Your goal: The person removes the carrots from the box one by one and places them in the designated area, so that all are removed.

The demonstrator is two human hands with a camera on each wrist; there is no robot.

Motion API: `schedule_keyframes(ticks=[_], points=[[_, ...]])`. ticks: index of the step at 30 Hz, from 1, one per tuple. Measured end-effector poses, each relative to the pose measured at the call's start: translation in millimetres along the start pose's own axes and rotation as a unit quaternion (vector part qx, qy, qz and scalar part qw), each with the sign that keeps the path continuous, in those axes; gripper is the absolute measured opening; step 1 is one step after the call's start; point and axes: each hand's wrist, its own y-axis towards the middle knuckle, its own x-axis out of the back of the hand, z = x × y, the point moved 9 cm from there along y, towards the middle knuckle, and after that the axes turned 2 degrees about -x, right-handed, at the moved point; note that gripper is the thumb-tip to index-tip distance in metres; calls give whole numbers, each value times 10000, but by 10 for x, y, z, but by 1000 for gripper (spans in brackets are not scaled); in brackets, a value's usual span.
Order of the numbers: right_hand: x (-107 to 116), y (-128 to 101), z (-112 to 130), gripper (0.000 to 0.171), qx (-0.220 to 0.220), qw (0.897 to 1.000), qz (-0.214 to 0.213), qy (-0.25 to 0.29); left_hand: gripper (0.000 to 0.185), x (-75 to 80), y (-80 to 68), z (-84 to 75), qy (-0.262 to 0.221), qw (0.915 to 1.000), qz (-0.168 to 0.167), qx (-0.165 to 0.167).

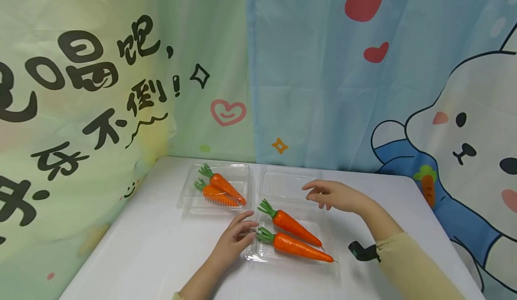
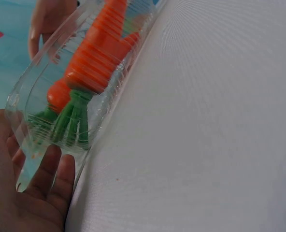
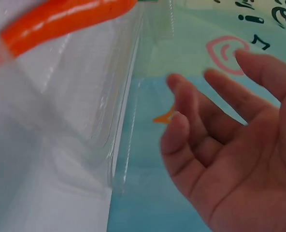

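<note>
I see my left hand (image 1: pixel 236 237) at the near-left edge of the open clear tray (image 1: pixel 264 254), fingers fairly straight and touching its rim, gripping nothing; the tray lies flat on the white worktop (image 1: pixel 153 250) with two carrots (image 1: pixel 296 237) side by side in it, green tops towards that hand; my right hand (image 1: pixel 331 195) hovers just behind the tray, over its flat-lying lid (image 1: pixel 288 184), fingers loosely spread and holding nothing; behind and left of the tray lies a second clear tray (image 1: pixel 190 199) with two smaller carrots (image 1: pixel 220 188) in it.
</note>
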Motion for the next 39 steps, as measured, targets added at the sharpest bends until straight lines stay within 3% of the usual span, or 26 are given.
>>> schedule_keyframes(ticks=[11, 21, 39], points=[[-448, 100, 21, 46, -32, 9943, 1063, 28, 28, 8, 0, -60, 145, 9997, -127, 139], [-659, 229, -28, 58, -419, 9889, 1398, 274, 29, 21, -3, -50, 56, 10000, -28, 1], [-852, 364, -75, 65, -454, 9842, 1696, 235, 27, 2, -10, -45, -30, 10000, 3, -15]])
